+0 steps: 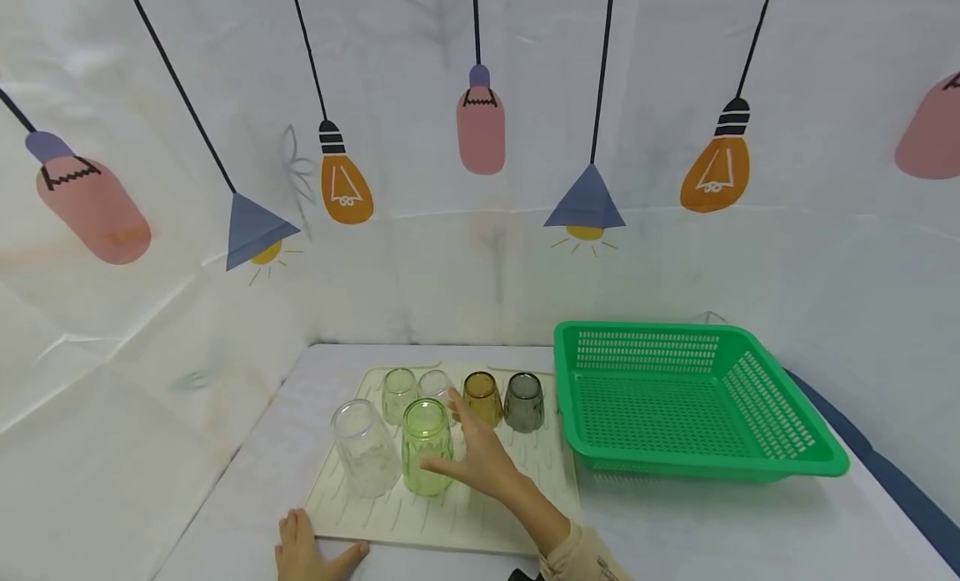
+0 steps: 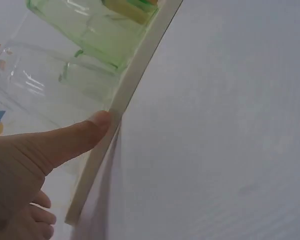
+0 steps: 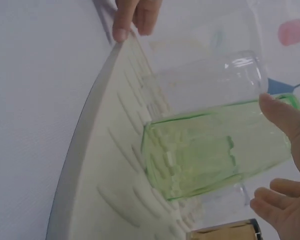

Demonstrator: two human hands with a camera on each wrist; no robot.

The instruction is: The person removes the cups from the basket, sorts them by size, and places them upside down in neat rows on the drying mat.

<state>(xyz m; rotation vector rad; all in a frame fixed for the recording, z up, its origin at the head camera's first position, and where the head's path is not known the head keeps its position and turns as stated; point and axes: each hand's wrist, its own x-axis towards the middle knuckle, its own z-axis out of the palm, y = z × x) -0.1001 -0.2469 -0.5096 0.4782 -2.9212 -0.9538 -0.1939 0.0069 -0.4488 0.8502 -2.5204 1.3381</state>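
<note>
A tall green glass stands upside down on a cream ridged drying board. My right hand is spread around its right side, the thumb across the front and the fingers reaching behind; in the right wrist view the thumb overlaps the green glass near its upturned base. A tall clear glass is inverted to the left. At the board's front left corner, my left hand rests with thumb and fingers spread; the left wrist view shows the thumb touching the board's edge.
Behind stand four small inverted glasses: pale green, clear, amber and grey. A green plastic basket sits on the white-covered table at right. A patterned white curtain hangs behind.
</note>
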